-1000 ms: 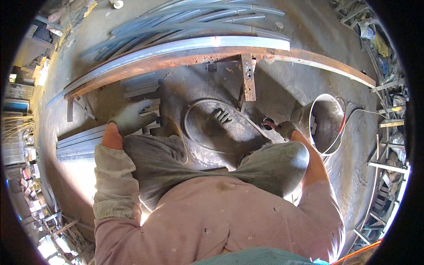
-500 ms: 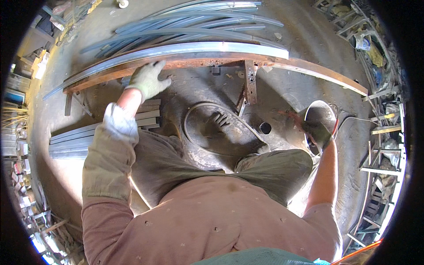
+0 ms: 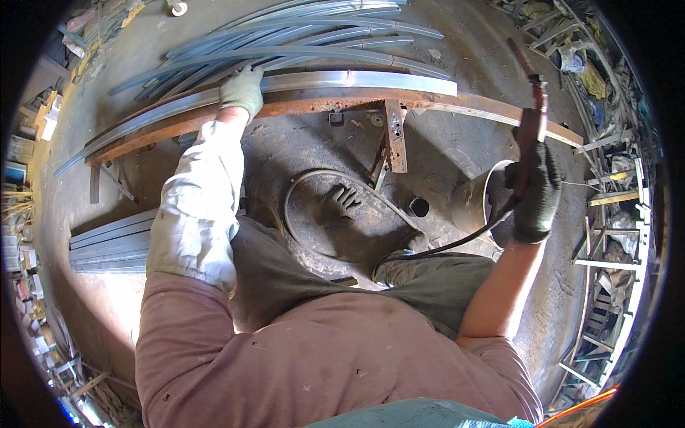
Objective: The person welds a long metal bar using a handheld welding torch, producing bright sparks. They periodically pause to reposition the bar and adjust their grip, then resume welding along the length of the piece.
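Note:
My left hand (image 3: 241, 91), in a pale glove, is closed over a shiny silver metal bar (image 3: 307, 82). That bar lies along a rusty steel beam (image 3: 300, 107), with a joint mark right of the hand. On the right, my right hand (image 3: 539, 192) wears a dark, dirty glove and grips a welding electrode holder (image 3: 531, 135) upright. A thin dark rod (image 3: 519, 55) sticks up from the holder's tip. From below that hand a black cable (image 3: 464, 244) runs left toward my foot. The fingertips of the left hand are partly hidden behind the bar.
Several silver bars (image 3: 285, 53) lie piled beyond the beam, and more metal tubes (image 3: 110, 246) are stacked at left. A rusty upright leg (image 3: 394, 135) supports the beam. A cable loop (image 3: 289, 207), a dark glove (image 3: 346, 198) and a large cylinder (image 3: 467, 203) are on the floor.
My left hand has moved from an open reach before the beam onto the silver bar. My right hand has lifted the electrode holder up and right, out of the cylinder's mouth area.

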